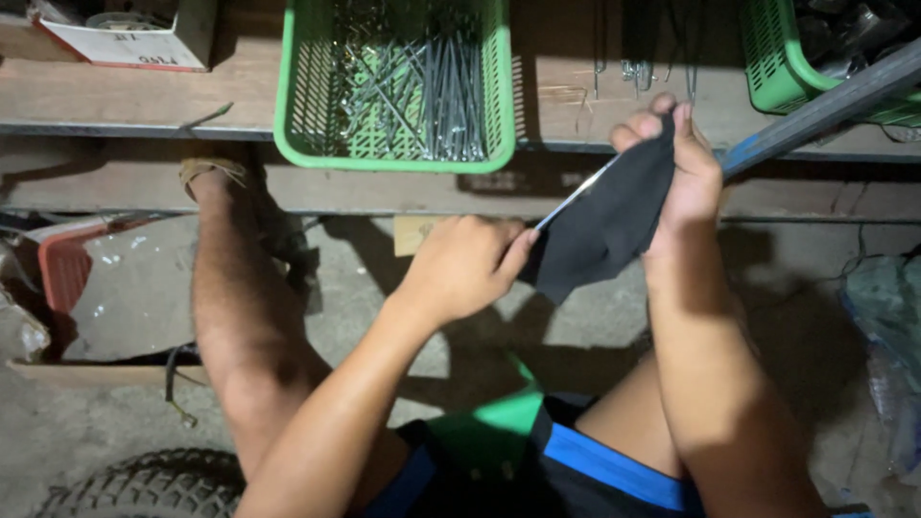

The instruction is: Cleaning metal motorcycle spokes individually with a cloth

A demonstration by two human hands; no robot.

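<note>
Below green basket [293,86], L hand [460,269] grips rod [576,197], R hand [686,182] w/ black cloth [600,235]

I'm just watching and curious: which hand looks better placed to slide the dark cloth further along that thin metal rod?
Probably the right hand: it grips the dark cloth wrapped on the thin metal rod. The left hand only pinches the rod's end.

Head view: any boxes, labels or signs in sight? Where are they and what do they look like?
Cardboard box: top left on the wooden shelf, white side with red print, open top.
Small tan tag: on the ledge below the green basket, beside the left hand, rectangular, marks too faint to tell.
No screens or signs.
</note>
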